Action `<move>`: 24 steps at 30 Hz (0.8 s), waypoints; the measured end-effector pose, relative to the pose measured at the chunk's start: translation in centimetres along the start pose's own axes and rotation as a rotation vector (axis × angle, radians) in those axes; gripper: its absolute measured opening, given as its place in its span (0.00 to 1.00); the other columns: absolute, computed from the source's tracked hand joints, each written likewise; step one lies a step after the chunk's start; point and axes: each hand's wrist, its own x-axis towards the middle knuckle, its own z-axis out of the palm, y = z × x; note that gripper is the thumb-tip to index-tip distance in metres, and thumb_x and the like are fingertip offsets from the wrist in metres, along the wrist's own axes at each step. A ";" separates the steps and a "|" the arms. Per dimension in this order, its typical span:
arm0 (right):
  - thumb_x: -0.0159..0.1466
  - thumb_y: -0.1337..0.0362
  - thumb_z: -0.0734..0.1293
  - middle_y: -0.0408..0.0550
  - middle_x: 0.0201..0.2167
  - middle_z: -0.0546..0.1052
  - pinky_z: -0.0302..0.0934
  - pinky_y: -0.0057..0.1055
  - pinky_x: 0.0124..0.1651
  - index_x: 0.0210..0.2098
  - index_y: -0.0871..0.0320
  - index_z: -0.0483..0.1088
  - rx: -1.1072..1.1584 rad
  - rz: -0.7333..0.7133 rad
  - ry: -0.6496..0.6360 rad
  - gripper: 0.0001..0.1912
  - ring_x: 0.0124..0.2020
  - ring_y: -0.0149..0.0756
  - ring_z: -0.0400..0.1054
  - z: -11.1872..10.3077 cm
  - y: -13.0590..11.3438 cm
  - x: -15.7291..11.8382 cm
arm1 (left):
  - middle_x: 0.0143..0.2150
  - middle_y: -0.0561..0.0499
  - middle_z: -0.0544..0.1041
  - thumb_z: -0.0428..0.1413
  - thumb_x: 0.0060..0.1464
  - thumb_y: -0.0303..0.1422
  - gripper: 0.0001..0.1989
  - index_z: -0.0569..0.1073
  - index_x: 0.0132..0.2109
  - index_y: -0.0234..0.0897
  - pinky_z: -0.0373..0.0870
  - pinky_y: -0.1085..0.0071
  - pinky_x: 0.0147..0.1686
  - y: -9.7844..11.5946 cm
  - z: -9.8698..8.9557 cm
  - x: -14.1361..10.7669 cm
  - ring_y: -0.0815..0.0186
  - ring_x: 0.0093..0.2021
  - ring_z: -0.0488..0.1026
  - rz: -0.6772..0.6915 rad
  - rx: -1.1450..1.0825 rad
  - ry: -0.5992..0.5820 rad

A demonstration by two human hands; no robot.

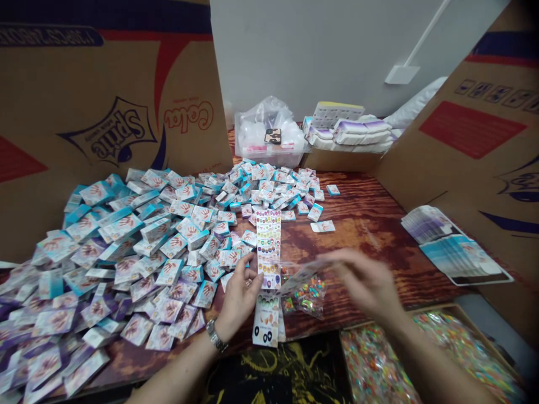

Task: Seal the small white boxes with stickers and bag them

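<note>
My left hand (243, 289), with a metal watch on the wrist, has its fingers closed on the left edge of a long printed sheet (268, 241) that lies over the table's front part. My right hand (357, 275), blurred by motion, pinches the far end of a folded printed sheet (301, 275) lifted to the right of the long one. Below this raised sheet lies a clear bag of colourful small pieces (310, 294). Another printed part with dark ovals (266, 322) hangs toward the table's front edge.
A big heap of small boxes (168, 241) covers the left and middle. Large cartons (113, 84) stand left and right. At the back are a plastic tub (269, 137) and a box of folded papers (345, 157). Stacked flat cards (458, 252) lie right, above bagged pieces (379, 365).
</note>
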 end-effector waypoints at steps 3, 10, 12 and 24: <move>0.62 0.63 0.66 0.46 0.31 0.75 0.66 0.33 0.35 0.38 0.54 0.73 -0.140 0.111 0.600 0.05 0.31 0.34 0.70 -3.8 1.0 2.3 | 0.30 0.53 0.69 0.48 0.58 0.35 0.22 0.58 0.58 0.35 0.64 0.66 0.38 0.5 -0.8 0.0 0.64 0.32 0.69 0.084 0.181 -0.034; 0.61 0.61 0.67 0.46 0.31 0.76 0.65 0.35 0.36 0.38 0.56 0.73 -0.261 -0.011 0.697 0.07 0.31 0.36 0.70 -4.5 0.7 4.3 | 0.34 0.50 0.72 0.42 0.61 0.36 0.20 0.58 0.58 0.37 0.65 0.67 0.35 2.8 -1.2 -0.7 0.63 0.33 0.70 0.121 0.232 -0.060; 0.62 0.62 0.66 0.46 0.31 0.77 0.66 0.34 0.36 0.38 0.57 0.73 -0.270 -0.034 0.649 0.07 0.31 0.35 0.71 -3.2 0.8 4.0 | 0.34 0.50 0.72 0.42 0.61 0.37 0.18 0.60 0.56 0.37 0.65 0.68 0.34 2.6 -0.7 -0.3 0.64 0.31 0.70 0.095 0.210 -0.039; 0.61 0.74 0.64 0.46 0.39 0.78 0.69 0.36 0.45 0.48 0.53 0.69 -0.322 -0.403 0.283 0.17 0.41 0.36 0.73 0.0 -0.9 1.1 | 0.48 0.42 0.73 0.49 0.58 0.43 0.18 0.72 0.48 0.37 0.62 0.56 0.52 1.2 0.3 -1.8 0.54 0.52 0.67 0.147 0.122 0.013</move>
